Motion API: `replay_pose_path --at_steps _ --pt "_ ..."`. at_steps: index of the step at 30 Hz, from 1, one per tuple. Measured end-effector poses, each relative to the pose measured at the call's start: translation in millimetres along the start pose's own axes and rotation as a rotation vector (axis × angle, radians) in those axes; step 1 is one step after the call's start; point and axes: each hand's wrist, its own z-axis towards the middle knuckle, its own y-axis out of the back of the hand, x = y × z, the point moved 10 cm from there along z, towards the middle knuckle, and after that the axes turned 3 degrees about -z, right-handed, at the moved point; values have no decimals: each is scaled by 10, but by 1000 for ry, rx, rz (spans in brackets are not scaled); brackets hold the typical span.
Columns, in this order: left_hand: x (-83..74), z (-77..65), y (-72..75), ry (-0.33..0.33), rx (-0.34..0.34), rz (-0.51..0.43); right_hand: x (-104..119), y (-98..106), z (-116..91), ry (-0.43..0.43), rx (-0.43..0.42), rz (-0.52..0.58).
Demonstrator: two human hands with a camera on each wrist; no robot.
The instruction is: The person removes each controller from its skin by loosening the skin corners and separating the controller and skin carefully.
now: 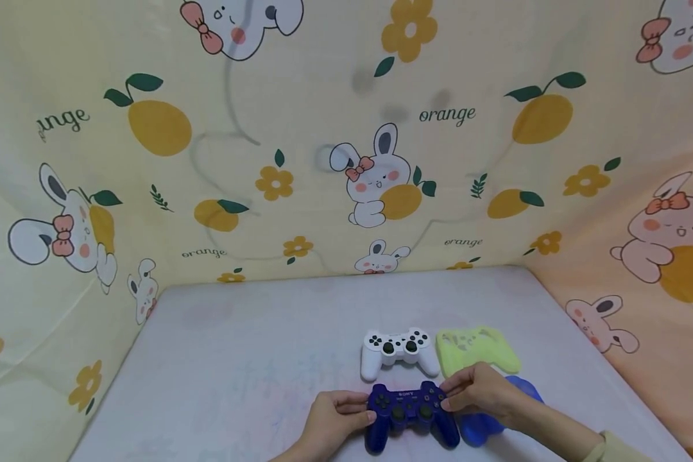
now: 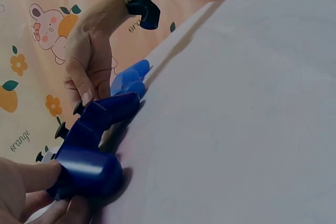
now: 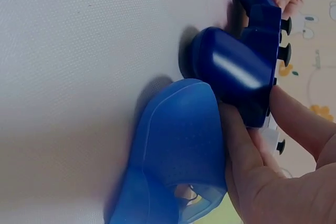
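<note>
A dark blue game controller (image 1: pixel 411 416) marked SONY lies low over the front of the table, its two handles pointing toward me. My left hand (image 1: pixel 336 420) pinches its left end, thumb on top and fingers beneath the edge, as the left wrist view shows. At the opposite end, my right hand (image 1: pixel 482 396) grips the controller's right side between thumb and fingers. A blue silicone cover (image 3: pixel 181 140) lies beside that hand, partly hidden under it in the head view. Just behind the dark blue controller sits a white controller (image 1: pixel 400 351) with black sticks.
To the right of the white controller lies a yellow-green silicone cover (image 1: pixel 476 350). The white table (image 1: pixel 237 359) is enclosed by a printed cloth (image 1: pixel 323 115) with rabbits and oranges at the back and sides.
</note>
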Motion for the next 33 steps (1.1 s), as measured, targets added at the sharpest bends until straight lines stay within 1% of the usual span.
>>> replay_pose_path --at_steps 5,10,16,20,25,28,31,33 --pt "-19 -4 4 -1 -4 -12 -18 4 26 -12 -1 16" --pt "2 11 16 2 -1 -22 -20 1 35 8 11 23" --pt "-8 10 46 8 -9 -58 -41 15 15 15 -3 73" --pt "-31 6 47 11 -9 -40 -36 20 -14 31 -11 89" --pt "-39 -5 39 10 -9 -17 -14 20 -27 38 -23 60" --pt "-58 -11 45 0 -13 -2 -5 28 -36 40 -44 57" --pt "-71 -4 64 4 -27 4 25 66 -48 58 -79 34" --pt "-92 5 91 5 -39 28 49 102 -57 67 -100 35"
